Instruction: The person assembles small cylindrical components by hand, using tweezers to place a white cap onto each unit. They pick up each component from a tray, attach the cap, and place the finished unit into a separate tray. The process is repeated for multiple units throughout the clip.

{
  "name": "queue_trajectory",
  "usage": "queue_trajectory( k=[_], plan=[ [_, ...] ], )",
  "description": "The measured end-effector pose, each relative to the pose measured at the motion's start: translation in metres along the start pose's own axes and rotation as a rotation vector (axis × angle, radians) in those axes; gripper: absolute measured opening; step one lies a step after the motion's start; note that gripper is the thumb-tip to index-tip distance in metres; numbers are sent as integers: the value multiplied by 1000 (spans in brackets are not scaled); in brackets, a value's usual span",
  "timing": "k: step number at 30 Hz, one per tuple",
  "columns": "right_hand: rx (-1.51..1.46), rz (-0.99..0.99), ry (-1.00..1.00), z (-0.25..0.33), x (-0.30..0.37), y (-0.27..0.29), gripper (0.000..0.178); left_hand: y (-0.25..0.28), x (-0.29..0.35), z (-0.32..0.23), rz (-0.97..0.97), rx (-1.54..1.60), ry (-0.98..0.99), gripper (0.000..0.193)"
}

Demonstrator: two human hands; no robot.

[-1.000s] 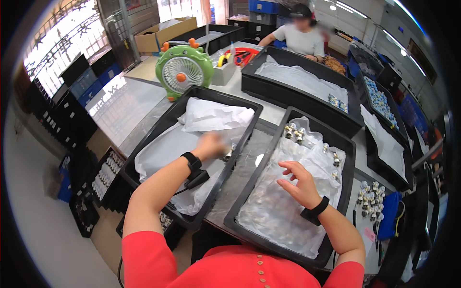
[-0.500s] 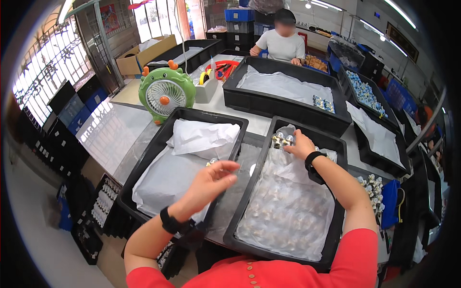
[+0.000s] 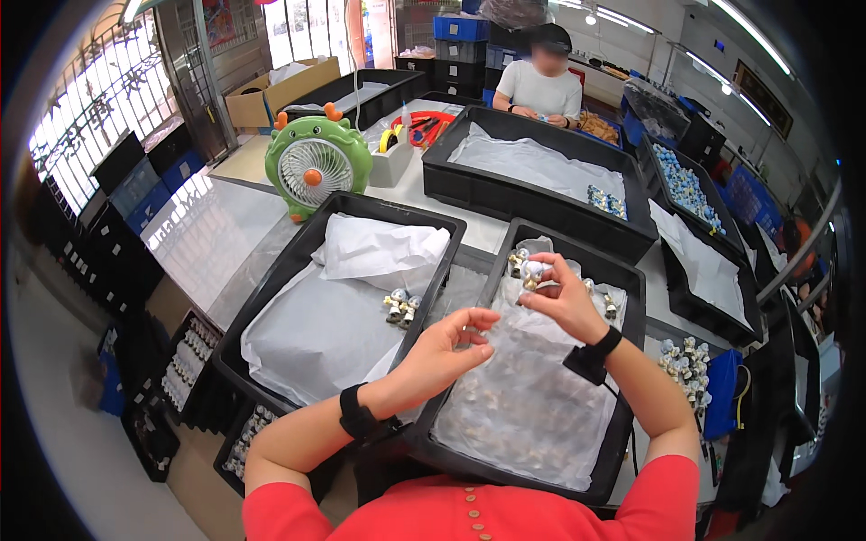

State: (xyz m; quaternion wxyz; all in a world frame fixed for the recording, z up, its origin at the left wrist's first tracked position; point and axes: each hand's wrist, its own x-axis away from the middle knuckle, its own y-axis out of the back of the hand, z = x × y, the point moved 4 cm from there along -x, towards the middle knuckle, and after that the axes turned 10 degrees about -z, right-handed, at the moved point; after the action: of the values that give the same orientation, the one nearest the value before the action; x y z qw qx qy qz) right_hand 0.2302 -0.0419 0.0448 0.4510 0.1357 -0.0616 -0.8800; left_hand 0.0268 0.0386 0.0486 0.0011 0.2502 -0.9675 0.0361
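- Left of the right tray [image 3: 613, 451], the left tray [image 3: 275, 279] has 2 placed figurines [image 3: 402, 307] near its side wall; most of its paper sheet [image 3: 329, 334] lacks any, so this layer looks barely begun.
- At the right tray's left rim, the left hand [image 3: 451, 347] has loosely bent fingers, thumb apart, apparently holding nothing; 0.5 s ago it was farther left.
- Above the right tray's far half, the right hand [image 3: 564, 302] pinches 1 figurine [image 3: 530, 272] between thumb and fingers; 0.5 s ago it was reaching down there.
- Inside the right tray, a few uncovered figurines [image 3: 610, 307] remain, with blurry shapes beneath the film [image 3: 532, 406].
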Motion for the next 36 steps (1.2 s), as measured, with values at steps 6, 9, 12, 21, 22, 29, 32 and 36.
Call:
queue_trajectory(
  k=[6, 9, 12, 21, 22, 29, 32, 36],
  plan=[
    [-216, 113, -42, 26, 47, -29, 56, -14, -4, -9, -167, -123, -154, 46],
    [-241, 90, 20, 26, 57, -37, 55, -21, -3, -14, -178, -146, -195, 44],
    [-81, 2, 203, 24, 61, -39, 52, -24, -8, -7, -144, -32, -188, 42],
    [-375, 95, -63, 6, 62, -41, 47, -18, -16, 16, -114, 258, -56, 41],
    [-445, 112, -114, 6, 62, -42, 46, -17, -17, 18, -111, 281, -24, 40],
    [-466, 137, -253, -6, 58, -36, 44, -13, -17, 24, -64, 302, 72, 41],
    [-503, 127, -329, -16, 57, -36, 42, -13, -17, 27, -47, 331, 69, 40],
    [-528, 96, -341, -17, 56, -35, 38, -11, -18, 29, -73, 301, 39, 40]
  ],
)
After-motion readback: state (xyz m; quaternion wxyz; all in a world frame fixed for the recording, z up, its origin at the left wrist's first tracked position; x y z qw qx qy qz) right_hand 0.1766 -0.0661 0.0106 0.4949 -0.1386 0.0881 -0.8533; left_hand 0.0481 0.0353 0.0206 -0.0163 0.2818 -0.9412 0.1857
